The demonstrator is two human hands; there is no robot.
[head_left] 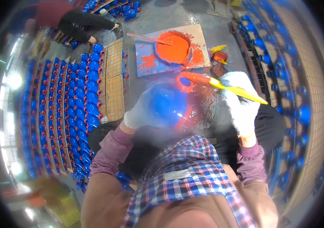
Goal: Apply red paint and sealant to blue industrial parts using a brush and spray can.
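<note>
A blue metal casting (163, 102), rounded and blurred by motion, is over my lap. It has an orange-red rim and a small round opening edged in the same colour. My left hand (143, 112), in a pale glove, grips its left side; the fingers are partly smeared. In my right hand (239, 100), also gloved, is a paintbrush with a yellow handle (245, 94). Its orange-coated end reaches left to the small edged opening and appears to touch it.
Ahead, a paint-splashed board (200, 34) bears a tub of orange paint (157, 52) with a stick (143, 37) in it. Small paint-stained containers (219, 57) lie right of it. Racks of blue castings (80, 93) line both sides. Another person's legs (84, 22) show at upper left.
</note>
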